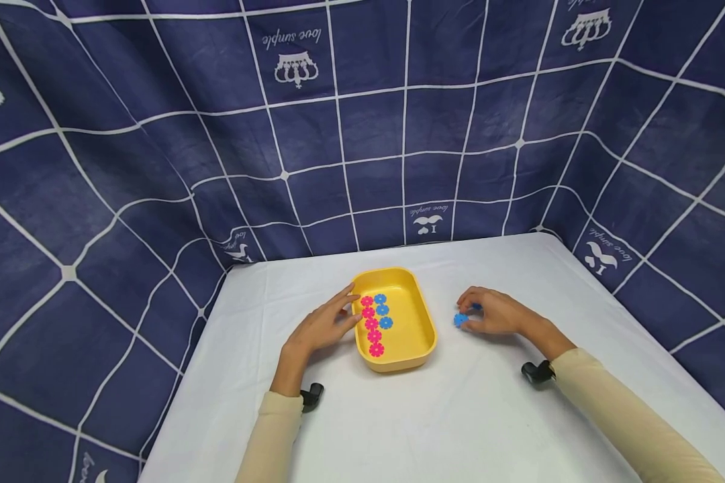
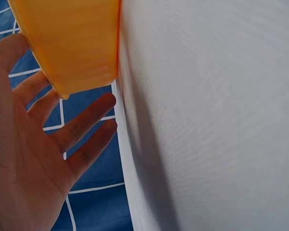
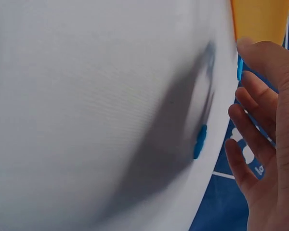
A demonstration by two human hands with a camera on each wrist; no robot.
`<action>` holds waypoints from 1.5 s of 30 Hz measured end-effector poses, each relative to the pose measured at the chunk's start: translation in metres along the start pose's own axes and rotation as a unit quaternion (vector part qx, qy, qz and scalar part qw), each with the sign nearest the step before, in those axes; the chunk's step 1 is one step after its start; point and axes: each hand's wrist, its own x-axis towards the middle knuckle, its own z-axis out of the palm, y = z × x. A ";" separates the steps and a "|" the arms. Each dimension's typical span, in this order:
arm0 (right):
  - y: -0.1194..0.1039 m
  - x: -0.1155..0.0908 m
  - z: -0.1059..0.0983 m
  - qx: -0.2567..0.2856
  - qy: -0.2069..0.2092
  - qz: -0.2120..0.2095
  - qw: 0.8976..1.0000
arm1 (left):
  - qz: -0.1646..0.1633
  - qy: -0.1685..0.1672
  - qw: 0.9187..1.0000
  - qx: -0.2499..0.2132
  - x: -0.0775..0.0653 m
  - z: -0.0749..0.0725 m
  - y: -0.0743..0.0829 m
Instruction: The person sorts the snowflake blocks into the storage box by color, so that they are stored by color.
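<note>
A yellow tray (image 1: 425,315) holds several pink flower-shaped pieces (image 1: 371,324) in a column along its left side, with three blue flower-shaped pieces (image 1: 382,310) in a second column beside them. My left hand (image 1: 323,325) touches the tray's left rim with spread, fairly straight fingers; the left wrist view shows its palm (image 2: 33,149) bare. To the right of the tray, my right hand (image 1: 495,312) pinches a blue flower-shaped piece (image 3: 239,68) between thumb and index finger. Another blue piece (image 3: 200,142) lies on the cloth under that hand, partly hidden in the head view.
A white cloth (image 1: 411,422) covers the table. Dark blue curtains with white grid lines (image 1: 374,121) stand at the back and both sides. Black wrist devices (image 1: 538,371) sit on both wrists, by the beige sleeves.
</note>
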 end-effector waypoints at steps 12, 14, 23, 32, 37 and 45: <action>-0.011 0.005 -0.022 -0.005 0.009 -0.001 1.000 | -0.001 0.001 1.000 0.004 0.000 0.001 -0.001; -0.013 0.006 -0.025 -0.013 0.012 -0.005 1.000 | -0.003 -0.001 1.000 0.005 -0.001 0.001 -0.002; -0.026 0.010 -0.042 -0.026 0.035 -0.025 0.999 | -0.005 -0.003 1.000 0.003 -0.001 0.000 -0.001; -0.029 0.008 -0.056 -0.032 0.055 -0.018 0.998 | -0.007 -0.003 1.000 0.005 -0.001 0.000 -0.001; -0.028 0.006 -0.055 -0.025 0.052 -0.013 0.998 | -0.013 -0.002 1.000 0.003 -0.001 0.000 0.000; -0.033 0.009 -0.053 -0.029 0.050 -0.024 0.998 | -0.006 0.004 1.000 0.008 -0.001 0.001 0.001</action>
